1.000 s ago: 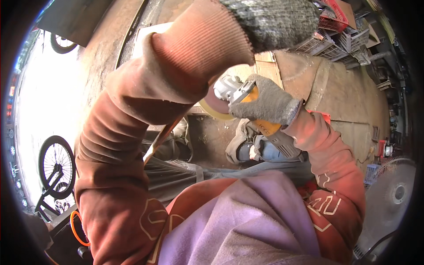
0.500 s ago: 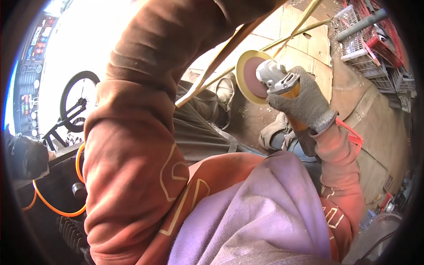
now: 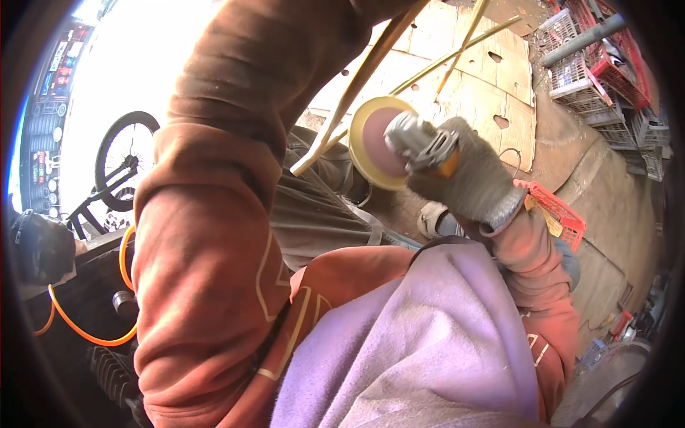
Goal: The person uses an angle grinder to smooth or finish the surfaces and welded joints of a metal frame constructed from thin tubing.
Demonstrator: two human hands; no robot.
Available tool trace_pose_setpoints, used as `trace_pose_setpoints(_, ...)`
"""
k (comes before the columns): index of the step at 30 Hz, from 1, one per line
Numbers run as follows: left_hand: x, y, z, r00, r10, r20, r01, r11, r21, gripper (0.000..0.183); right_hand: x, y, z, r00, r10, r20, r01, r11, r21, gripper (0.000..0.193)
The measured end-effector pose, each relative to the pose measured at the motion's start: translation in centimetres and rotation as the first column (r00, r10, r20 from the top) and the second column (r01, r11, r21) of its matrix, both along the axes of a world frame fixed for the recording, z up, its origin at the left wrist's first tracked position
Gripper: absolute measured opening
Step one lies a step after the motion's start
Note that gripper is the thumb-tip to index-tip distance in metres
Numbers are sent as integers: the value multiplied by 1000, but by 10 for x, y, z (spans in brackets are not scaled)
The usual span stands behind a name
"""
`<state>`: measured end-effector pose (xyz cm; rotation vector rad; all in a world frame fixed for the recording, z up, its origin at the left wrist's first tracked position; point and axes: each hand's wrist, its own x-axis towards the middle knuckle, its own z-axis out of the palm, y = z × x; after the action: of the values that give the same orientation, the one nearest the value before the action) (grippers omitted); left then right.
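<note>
My right hand (image 3: 467, 173), in a grey work glove, is wrapped round an angle grinder (image 3: 412, 139). A round disc (image 3: 378, 139), reddish in the middle with a yellow rim, is fitted to the grinder; whether it spins I cannot tell. Just left of the disc a long wooden strip (image 3: 360, 82) slants down from the top edge to a pale end over my trouser leg. My left arm (image 3: 221, 164), in a rust-red sleeve, reaches up past the top edge, so that hand is out of sight. Thin sticks (image 3: 467, 46) cross behind the grinder.
Flattened cardboard (image 3: 492, 93) covers the floor ahead. Plastic crates (image 3: 578, 78) are piled at the far right, with a grey pole (image 3: 585, 41) across them. A red basket (image 3: 560, 214) sits beside my right forearm. An orange hose (image 3: 82, 341) and a bicycle wheel (image 3: 127, 153) are at left.
My right hand has brought the grinder left and slightly down, nearer the wooden strip. The strip and the crossing sticks have shifted a little. More of the red basket shows.
</note>
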<state>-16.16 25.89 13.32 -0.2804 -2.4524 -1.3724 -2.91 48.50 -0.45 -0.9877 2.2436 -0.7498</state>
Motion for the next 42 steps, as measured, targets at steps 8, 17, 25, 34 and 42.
trace_pose_setpoints(8, 7, -41, -15, 996, 66, 58, -79, 965, 251, 20, -3, 3, -36, 937, -162, 309, 221, 961, -166, 57)
trace_pose_setpoints(17, -4, -151, -67, 993, 26, 117, -78, 886, 457, 19, -17, -13, -55, 910, -186, 371, 277, 938, -209, 48)
trace_pose_setpoints(25, 8, -212, -124, 988, 21, 154, -115, 767, 632, 18, 35, -20, -46, 936, 50, 347, -19, 995, -93, 60)
trace_pose_setpoints(34, 10, -243, -157, 988, 4, 154, -116, 675, 729, 16, -28, -44, -108, 833, -95, 546, 294, 910, -291, 63)
trace_pose_setpoints(42, 26, -274, -179, 990, -4, 142, -108, 631, 768, 15, 33, -32, -82, 872, 82, 482, 130, 912, -390, 64)
